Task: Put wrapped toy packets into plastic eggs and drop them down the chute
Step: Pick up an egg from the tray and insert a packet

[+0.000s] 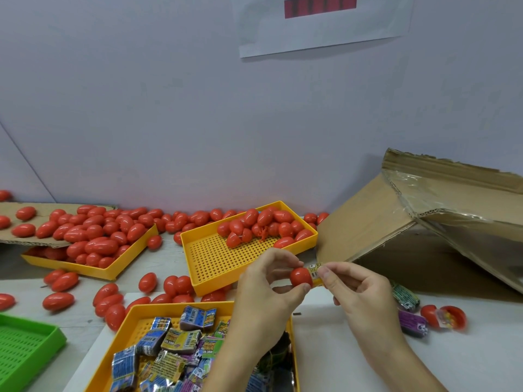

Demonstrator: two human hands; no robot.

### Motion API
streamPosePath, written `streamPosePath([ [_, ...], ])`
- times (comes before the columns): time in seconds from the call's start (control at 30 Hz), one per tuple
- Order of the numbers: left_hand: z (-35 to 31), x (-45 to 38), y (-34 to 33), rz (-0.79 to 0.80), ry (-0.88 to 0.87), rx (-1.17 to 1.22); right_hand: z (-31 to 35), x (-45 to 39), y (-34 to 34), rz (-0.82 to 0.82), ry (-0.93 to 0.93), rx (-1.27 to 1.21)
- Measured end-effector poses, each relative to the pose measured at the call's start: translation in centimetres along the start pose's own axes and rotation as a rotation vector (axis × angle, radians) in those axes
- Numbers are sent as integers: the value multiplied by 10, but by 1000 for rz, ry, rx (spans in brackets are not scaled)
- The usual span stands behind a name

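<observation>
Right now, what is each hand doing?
Left hand: holds a red egg.
Right hand: pinches a yellow packet at the egg's opening.

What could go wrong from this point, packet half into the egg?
1. The yellow packet still sticks out of the red egg half; if the right hand doesn't seat it fully, the egg may not close.
2. The left hand holds the smooth egg half with a fingertip grip only, so a hard push could pop it loose.
3. An open egg lies by the cardboard chute and could get knocked in unclosed.
</observation>
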State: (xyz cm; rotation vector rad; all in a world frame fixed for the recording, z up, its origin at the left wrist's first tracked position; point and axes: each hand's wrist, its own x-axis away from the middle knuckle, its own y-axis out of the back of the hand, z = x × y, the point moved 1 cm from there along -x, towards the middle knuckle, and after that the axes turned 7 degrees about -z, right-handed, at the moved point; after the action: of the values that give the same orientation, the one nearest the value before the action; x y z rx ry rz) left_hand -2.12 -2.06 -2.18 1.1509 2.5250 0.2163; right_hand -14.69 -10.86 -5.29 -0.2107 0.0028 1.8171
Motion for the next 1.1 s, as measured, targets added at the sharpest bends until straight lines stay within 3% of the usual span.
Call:
streamPosePath([
  [0.7, -3, 3, -3, -37, -106, -106, 3, -1, 0, 43, 111, 44],
  [0.83, -4, 3, -2, -45, -73, -6, 7, 1, 0, 55, 127, 4],
  [0.97, -7, 3, -1, -31, -12, 159, 6, 2, -2, 157, 1, -120],
  [1.1, -8, 4, -4, -42, 89, 355, 9, 6, -6, 172, 75, -96],
])
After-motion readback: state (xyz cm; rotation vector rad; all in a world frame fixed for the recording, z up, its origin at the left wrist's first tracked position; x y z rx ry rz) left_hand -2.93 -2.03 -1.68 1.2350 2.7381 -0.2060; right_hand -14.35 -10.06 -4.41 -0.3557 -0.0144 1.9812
